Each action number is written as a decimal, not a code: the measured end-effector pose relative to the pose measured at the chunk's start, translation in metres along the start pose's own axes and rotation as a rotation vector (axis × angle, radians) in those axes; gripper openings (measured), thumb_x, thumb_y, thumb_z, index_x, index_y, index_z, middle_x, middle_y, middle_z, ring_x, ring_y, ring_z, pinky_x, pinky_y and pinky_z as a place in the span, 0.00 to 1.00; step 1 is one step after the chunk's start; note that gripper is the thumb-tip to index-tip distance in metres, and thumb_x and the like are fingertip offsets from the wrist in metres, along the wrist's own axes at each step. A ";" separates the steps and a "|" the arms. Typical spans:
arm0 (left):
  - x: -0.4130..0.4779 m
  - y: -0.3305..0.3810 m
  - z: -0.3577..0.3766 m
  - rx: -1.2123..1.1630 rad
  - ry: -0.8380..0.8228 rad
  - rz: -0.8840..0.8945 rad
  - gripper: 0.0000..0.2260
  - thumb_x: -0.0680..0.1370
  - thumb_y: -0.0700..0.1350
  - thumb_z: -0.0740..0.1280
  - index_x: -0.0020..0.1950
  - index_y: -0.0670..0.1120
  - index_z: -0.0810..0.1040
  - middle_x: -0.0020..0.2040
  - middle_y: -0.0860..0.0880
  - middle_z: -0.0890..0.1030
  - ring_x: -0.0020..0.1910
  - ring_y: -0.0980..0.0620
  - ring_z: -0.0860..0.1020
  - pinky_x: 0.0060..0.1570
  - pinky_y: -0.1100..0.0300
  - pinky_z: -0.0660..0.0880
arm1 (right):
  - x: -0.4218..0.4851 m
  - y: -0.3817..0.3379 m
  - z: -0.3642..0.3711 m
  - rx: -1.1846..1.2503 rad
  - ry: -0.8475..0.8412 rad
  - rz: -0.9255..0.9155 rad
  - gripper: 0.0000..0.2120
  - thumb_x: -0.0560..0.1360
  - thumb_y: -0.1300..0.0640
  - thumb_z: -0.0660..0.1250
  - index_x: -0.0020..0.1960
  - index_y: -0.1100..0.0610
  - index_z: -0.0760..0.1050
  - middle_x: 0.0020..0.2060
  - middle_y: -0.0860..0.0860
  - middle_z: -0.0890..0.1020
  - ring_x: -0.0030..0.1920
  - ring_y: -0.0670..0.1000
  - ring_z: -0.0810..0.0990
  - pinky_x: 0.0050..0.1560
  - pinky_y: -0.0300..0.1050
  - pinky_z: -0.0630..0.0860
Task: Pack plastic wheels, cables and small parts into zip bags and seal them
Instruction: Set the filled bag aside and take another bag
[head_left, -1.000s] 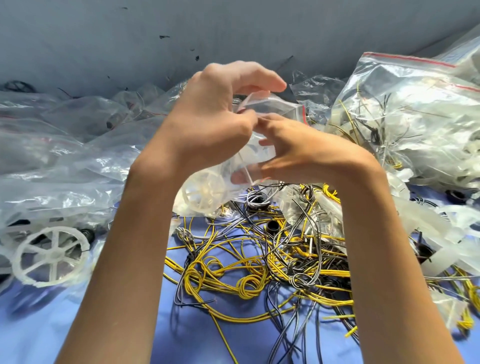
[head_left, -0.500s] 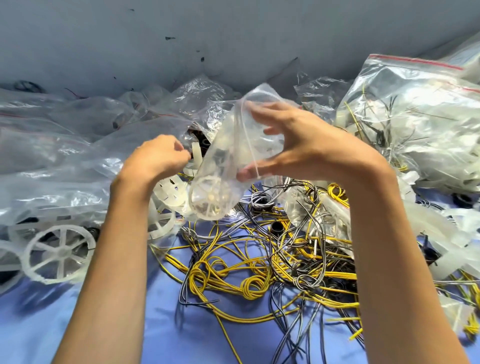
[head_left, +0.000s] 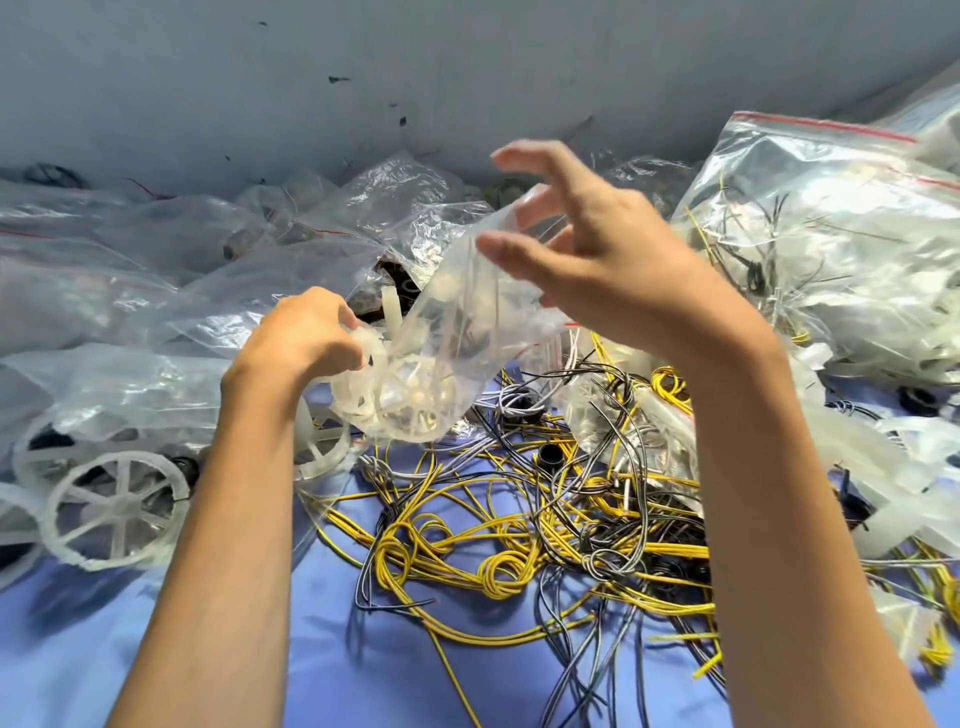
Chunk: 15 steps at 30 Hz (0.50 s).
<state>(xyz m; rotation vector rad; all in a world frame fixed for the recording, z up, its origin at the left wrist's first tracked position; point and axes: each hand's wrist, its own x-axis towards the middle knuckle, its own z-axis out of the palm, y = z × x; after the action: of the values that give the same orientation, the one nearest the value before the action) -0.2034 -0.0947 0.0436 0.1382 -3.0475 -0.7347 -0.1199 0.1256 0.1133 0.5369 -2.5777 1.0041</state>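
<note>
The right hand (head_left: 613, 275) held a small clear plastic zip bag (head_left: 452, 312) up over the blue surface (head_left: 104, 649), thumb and curled fingers pinching its upper edge while the index finger stood lifted free. The left hand (head_left: 304, 335), fingers curled, gripped a translucent white spoked plastic wheel (head_left: 356, 371) touching the bag's lower side. A second white wheel (head_left: 415, 400) lay inside the bag's bottom, above a tangle of yellow and grey cables (head_left: 498, 545).

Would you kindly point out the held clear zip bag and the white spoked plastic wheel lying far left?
Clear zip bag (head_left: 457, 312): head view, side wall.
White spoked plastic wheel (head_left: 120, 506): head view, hub.
</note>
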 end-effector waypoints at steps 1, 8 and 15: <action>-0.001 0.001 0.000 0.001 0.023 0.001 0.14 0.70 0.39 0.70 0.54 0.51 0.79 0.54 0.45 0.81 0.51 0.44 0.76 0.42 0.57 0.73 | 0.000 0.003 0.001 -0.071 -0.055 0.004 0.24 0.75 0.43 0.66 0.69 0.48 0.67 0.56 0.49 0.79 0.48 0.46 0.80 0.51 0.39 0.73; -0.003 0.004 -0.002 0.067 0.085 -0.007 0.17 0.70 0.37 0.64 0.54 0.53 0.80 0.53 0.45 0.81 0.56 0.41 0.76 0.58 0.48 0.74 | 0.001 0.011 0.000 -0.196 -0.003 0.048 0.28 0.75 0.44 0.66 0.71 0.51 0.64 0.61 0.50 0.74 0.59 0.48 0.75 0.53 0.38 0.67; -0.002 0.000 0.003 0.086 0.058 -0.068 0.19 0.72 0.35 0.60 0.59 0.51 0.77 0.59 0.43 0.78 0.61 0.39 0.72 0.61 0.47 0.71 | 0.000 0.003 -0.004 -0.131 0.010 0.043 0.22 0.76 0.44 0.65 0.67 0.50 0.69 0.53 0.46 0.75 0.45 0.42 0.78 0.40 0.29 0.67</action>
<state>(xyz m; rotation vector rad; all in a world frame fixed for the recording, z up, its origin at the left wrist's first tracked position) -0.2014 -0.0932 0.0414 0.2595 -3.0334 -0.5911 -0.1204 0.1306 0.1136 0.4432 -2.6338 0.8413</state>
